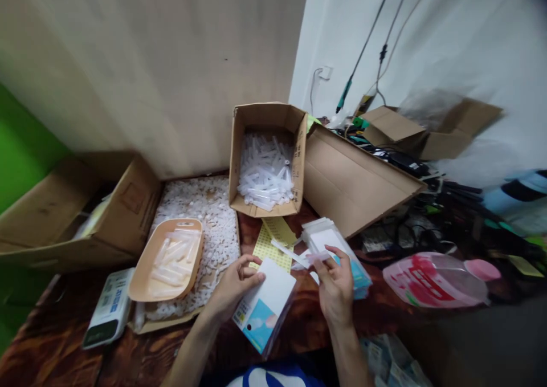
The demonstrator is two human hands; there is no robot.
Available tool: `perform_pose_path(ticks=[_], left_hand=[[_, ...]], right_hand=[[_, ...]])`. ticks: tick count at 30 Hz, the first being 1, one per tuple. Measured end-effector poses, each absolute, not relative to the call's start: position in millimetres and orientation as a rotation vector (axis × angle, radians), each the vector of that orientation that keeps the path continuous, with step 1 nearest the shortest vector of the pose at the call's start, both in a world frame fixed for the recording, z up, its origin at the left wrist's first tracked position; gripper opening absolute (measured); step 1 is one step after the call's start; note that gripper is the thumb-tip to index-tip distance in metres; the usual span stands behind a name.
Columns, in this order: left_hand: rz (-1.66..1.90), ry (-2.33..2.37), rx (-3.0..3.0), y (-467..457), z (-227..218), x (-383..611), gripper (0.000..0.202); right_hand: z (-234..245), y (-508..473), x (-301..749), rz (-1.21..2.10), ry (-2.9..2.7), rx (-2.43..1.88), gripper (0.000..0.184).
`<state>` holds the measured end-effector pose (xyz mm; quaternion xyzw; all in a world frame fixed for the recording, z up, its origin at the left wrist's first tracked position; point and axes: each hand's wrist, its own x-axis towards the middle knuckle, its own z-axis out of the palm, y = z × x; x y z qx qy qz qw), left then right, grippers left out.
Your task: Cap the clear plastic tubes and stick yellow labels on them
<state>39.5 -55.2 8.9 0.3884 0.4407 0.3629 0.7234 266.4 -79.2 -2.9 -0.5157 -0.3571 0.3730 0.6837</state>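
- My left hand (233, 284) grips a white packet (265, 310) at lower centre of the frame.
- My right hand (335, 284) pinches a clear tube (294, 254) just above the packet.
- A stack of packets (337, 250) lies on the surface (60, 347) beside my right hand.

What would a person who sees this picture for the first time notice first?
Probably the two hands at the bottom centre: the left hand holds a white and blue packaging card in a clear sleeve, and the right hand pinches a small clear plastic tube. Behind them stands an open brown cardboard box full of clear plastic tubes, and at left a tan oval tray holds more tubes.
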Motion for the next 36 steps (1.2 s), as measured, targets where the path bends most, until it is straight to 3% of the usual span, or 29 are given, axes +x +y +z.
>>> perform_pose_path(ticks=[12,17,27,33,36], left_hand=[[0.85,1.064,0.787,-75.6,2.2,-13.9,0.052],[0.813,1.051,0.871,-76.3,-7.2,-29.5,0.049],[0.894,1.051,0.956,-81.9,-12.6,-41.9,0.054],[0.932,1.072,0.958,-85.2,-19.0,-37.8,0.055],[0.949,1.076,0.959,-86.2,-21.1,-31.7,0.051]], right_hand=[[-2.5,-63.4,199.1,1.295,-1.186,-1.079,0.021],[3.5,-64.6,192.9,1.508,-1.562,-0.998,0.038],[3.9,-54.5,182.4,1.455,-1.603,-0.907,0.041],[9.1,-60.7,191.2,1.586,-1.563,-0.813,0.08],[15.3,-65.3,194.4,1.551,-1.721,-0.864,0.072]])
